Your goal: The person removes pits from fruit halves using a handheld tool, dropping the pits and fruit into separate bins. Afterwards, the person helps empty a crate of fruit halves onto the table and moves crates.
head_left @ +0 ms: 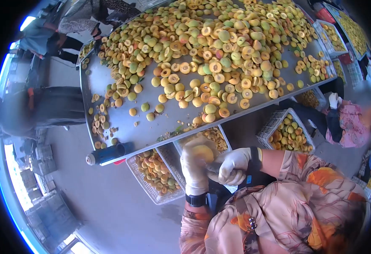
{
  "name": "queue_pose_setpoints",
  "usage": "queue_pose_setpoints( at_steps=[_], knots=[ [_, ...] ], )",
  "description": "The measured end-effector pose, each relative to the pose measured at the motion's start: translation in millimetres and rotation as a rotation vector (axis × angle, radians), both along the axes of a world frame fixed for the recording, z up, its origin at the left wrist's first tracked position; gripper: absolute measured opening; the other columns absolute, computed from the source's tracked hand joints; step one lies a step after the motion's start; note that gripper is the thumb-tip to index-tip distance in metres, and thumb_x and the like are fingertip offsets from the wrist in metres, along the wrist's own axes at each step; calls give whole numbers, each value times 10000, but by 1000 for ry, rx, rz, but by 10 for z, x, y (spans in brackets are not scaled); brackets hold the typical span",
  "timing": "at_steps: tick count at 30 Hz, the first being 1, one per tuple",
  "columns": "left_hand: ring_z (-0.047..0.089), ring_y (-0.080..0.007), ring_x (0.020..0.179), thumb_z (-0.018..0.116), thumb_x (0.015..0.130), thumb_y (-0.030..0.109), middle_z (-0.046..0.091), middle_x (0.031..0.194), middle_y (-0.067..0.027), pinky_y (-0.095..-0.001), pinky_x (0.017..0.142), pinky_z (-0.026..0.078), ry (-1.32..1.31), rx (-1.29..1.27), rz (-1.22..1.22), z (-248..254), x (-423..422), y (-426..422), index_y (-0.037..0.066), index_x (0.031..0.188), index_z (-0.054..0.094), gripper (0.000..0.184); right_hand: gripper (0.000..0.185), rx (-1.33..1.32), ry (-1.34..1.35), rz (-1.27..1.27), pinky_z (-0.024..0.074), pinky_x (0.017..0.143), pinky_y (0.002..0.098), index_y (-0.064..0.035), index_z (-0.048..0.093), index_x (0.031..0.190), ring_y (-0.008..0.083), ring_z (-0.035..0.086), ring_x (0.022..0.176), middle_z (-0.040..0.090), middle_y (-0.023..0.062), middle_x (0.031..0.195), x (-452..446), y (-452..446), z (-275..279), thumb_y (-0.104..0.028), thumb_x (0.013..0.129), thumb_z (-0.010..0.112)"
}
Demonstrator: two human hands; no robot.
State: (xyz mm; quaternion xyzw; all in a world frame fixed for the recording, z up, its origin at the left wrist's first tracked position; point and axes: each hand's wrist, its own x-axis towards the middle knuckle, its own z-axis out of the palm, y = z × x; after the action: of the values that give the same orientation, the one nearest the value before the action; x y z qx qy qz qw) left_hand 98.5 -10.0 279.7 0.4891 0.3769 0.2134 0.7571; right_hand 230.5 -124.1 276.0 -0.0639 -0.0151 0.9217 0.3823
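My left hand, in a white glove with a dark band at the wrist, is closed around a yellow peach half. Motion blurs the fingers and the fruit. Close beside it on the right, my white-gloved right hand is curled into a grip. Something dark and narrow shows between the two hands, too unclear to name. Both hands are in front of the near edge of a metal table, over a crate holding cut fruit pieces. Many whole and halved peaches are heaped on the table.
A white crate of peach pieces stands on the floor at left, and another crate at right. A blue cylinder is at the table's near left corner. Other people stand at left; a person in pink works at right.
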Motion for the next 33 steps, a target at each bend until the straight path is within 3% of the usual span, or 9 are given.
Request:
queue_pose_setpoints(
  at_steps=[4,8,11,17,18,20,23,28,33],
  knots=[
    [640,-154,848,455,1057,486,689,958,-88,-286,755,523,226,12,374,-345,-590,180,-20,1132,674,556,185,91,-213,140,267,341,249,-51,528,814,78,378,389,417,-11,539,-60,15,-160,-132,856,689],
    [620,-163,742,576,1021,372,664,869,-87,-303,663,505,444,-29,646,-1186,-1961,443,-52,1077,677,440,280,377,-1461,497,490,500,404,24,609,991,266,606,539,622,139,661,-173,-10,-836,-221,857,628],
    [632,-173,729,651,951,197,652,896,-74,-314,633,532,711,-38,601,-1665,-3000,454,-18,1143,645,288,450,368,-1890,290,508,878,541,26,572,1184,486,662,1011,683,324,1031,-231,-147,-1573,-298,872,569],
    [570,-151,582,655,885,57,635,832,-70,-293,477,436,696,-81,763,-2582,-4192,611,-8,1057,645,184,545,426,-2387,169,509,891,530,-105,466,1357,437,663,976,666,227,1041,-141,466,-1931,-356,895,613],
    [594,-181,686,659,859,91,673,874,-135,-322,608,489,678,-70,748,-2755,-4369,642,-80,1029,627,244,679,560,-2516,78,490,931,536,-130,400,1460,450,635,1042,630,236,1153,-111,580,-2034,-385,877,638],
    [647,-285,998,681,872,138,695,1095,-197,-382,912,504,791,84,594,-2886,-4582,704,-95,1174,621,385,895,319,-2619,541,377,1064,555,-176,245,1606,433,451,1302,443,241,1440,-299,907,-1571,-396,843,658],
    [582,-406,1232,699,882,253,620,1287,-310,-438,1060,438,975,77,337,-3158,-5100,807,-76,1354,560,591,837,300,-2722,640,361,1077,554,-167,299,1585,424,426,1323,419,236,1481,-727,1072,-1473,-330,834,631],
    [618,-297,1177,676,917,162,652,1270,-234,-381,1007,478,526,-181,292,-2984,-6276,806,-64,1294,607,444,649,116,-2527,1034,466,998,537,-105,469,1454,410,515,1276,497,234,1428,-2700,1137,-976,-333,854,571],
    [631,-253,1067,652,919,128,690,1170,-183,-357,971,479,621,-198,415,-2038,-8270,976,-82,1243,635,386,529,306,-2293,606,505,954,481,-68,575,1301,423,659,1096,674,265,1176,-4435,1721,-759,-230,800,630]
  ],
)
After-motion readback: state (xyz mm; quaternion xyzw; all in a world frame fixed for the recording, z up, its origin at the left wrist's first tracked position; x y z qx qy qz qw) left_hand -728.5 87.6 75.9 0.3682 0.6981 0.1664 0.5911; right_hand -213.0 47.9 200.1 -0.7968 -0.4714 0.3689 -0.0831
